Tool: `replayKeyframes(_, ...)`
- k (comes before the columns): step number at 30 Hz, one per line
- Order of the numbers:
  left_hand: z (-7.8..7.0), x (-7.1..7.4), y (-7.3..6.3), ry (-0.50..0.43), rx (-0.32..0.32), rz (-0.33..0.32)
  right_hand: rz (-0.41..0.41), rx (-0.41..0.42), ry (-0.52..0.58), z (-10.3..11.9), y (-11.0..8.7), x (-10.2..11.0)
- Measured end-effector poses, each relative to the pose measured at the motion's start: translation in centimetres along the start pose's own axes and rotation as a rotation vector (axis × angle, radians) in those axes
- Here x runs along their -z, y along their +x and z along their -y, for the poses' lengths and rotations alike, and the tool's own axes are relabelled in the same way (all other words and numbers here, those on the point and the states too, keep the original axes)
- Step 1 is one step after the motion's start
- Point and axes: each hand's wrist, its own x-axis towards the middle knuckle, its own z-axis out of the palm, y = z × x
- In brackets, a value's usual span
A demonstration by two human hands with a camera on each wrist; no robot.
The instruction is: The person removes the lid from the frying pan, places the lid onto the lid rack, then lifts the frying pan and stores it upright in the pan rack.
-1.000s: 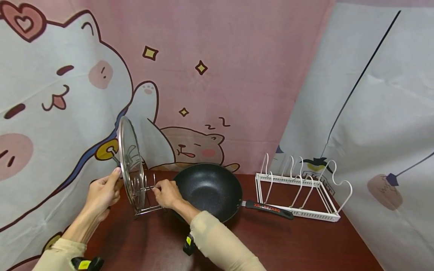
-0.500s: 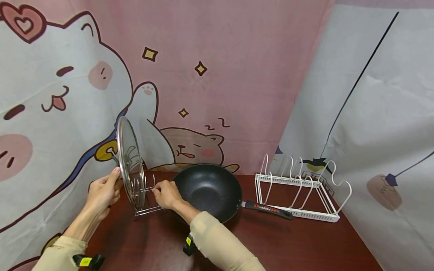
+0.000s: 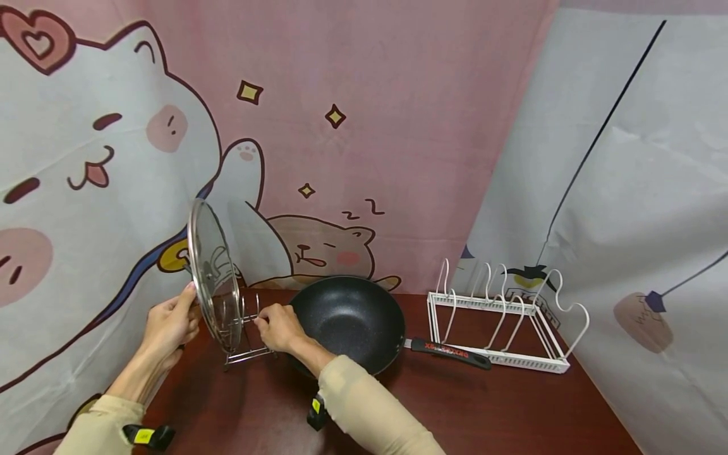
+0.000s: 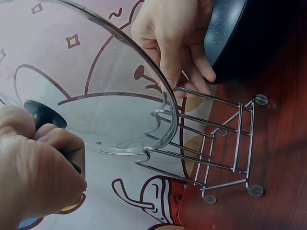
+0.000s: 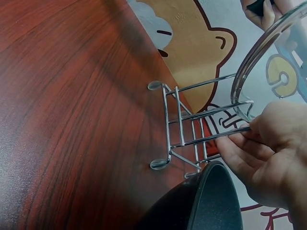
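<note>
My left hand [image 3: 170, 325] grips the black knob [image 4: 45, 113] of a round glass lid [image 3: 215, 272] with a metal rim. The lid stands nearly upright, its lower edge overlapping the wavy wire holders of a small chrome lid rack [image 4: 242, 139]. With thumb and fingers, my right hand [image 3: 281, 327] pinches the top wire at the rack's right side, as the right wrist view shows. The rack's feet [image 5: 159, 164] rest on the table. Just right of the rack sits a black wok [image 3: 347, 322], partly hidden by my right hand and forearm.
The wok's long black handle [image 3: 452, 354] points right, its end in front of a white rack [image 3: 523, 360] with upright wire dividers. All stand on a dark red wood-grain table [image 3: 455, 411]. A printed cartoon curtain [image 3: 398, 126] closes off the back and sides.
The lid and my left hand have shifted slightly left, and the lid's lower edge sits a little higher. My right hand keeps its hold on the lid rack.
</note>
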Motion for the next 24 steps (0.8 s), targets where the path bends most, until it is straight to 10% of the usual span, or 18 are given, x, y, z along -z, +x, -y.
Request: replayKeyframes(24,1.5,0.0,1.0,-0.083,-0.022,0.006,0.036,0.013,-0.018,-0.2,0.2,0.1)
